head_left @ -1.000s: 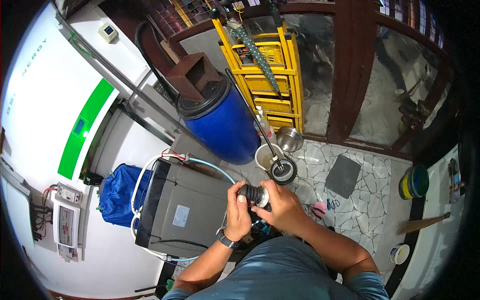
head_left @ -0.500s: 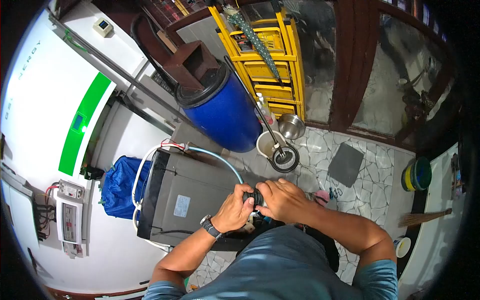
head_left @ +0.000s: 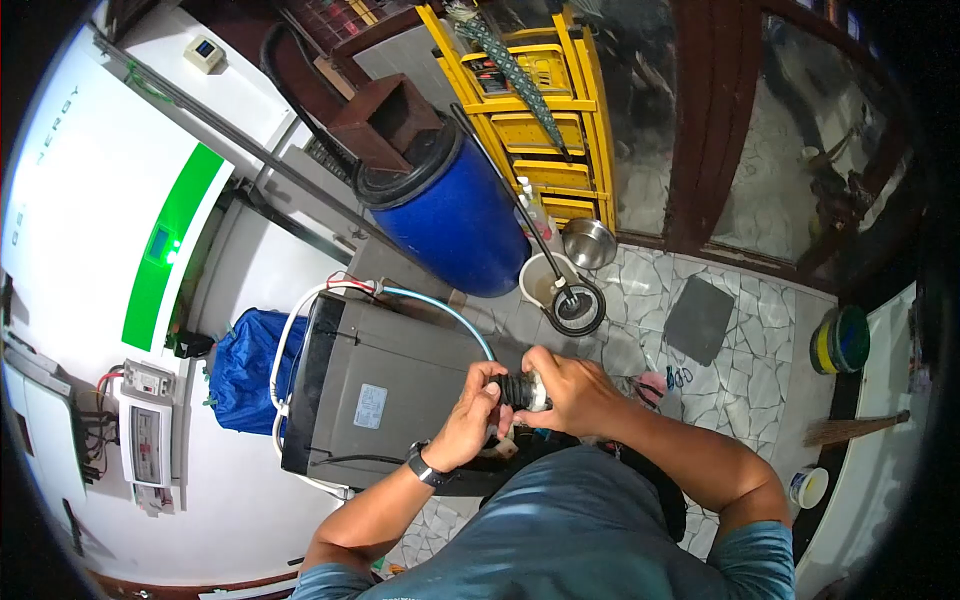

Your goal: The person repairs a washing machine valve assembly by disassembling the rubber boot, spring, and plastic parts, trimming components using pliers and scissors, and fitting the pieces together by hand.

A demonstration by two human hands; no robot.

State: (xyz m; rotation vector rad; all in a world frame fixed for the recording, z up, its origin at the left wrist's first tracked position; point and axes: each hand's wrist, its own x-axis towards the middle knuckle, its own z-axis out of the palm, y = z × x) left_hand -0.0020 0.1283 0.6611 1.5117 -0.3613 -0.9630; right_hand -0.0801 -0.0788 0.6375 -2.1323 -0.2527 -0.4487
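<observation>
Both hands hold a small black ribbed rubber bellows [head_left: 514,388] with a pale end, just in front of my body. My left hand [head_left: 468,421], below a wrist watch, pinches its ribbed left part between thumb and fingers. Around the pale right end are the curled fingers of my right hand [head_left: 575,397]. Behind and to the left lies a big grey appliance [head_left: 375,345] with a paper label. A light blue hose [head_left: 445,308] arcs from its far edge towards my hands. The dark opening below the bellows is mostly hidden by my hands and shirt.
A blue barrel [head_left: 450,215], a yellow folding ladder [head_left: 545,130] and a bucket [head_left: 535,280] stand beyond the appliance. On the tiled floor lie a grey mat [head_left: 699,320] and scissors [head_left: 678,378]. A broom [head_left: 855,428] is at the right.
My right hand has shifted slightly right and its grip has opened up around the bellows, so more of the ribs and the pale end show. The view has moved slightly.
</observation>
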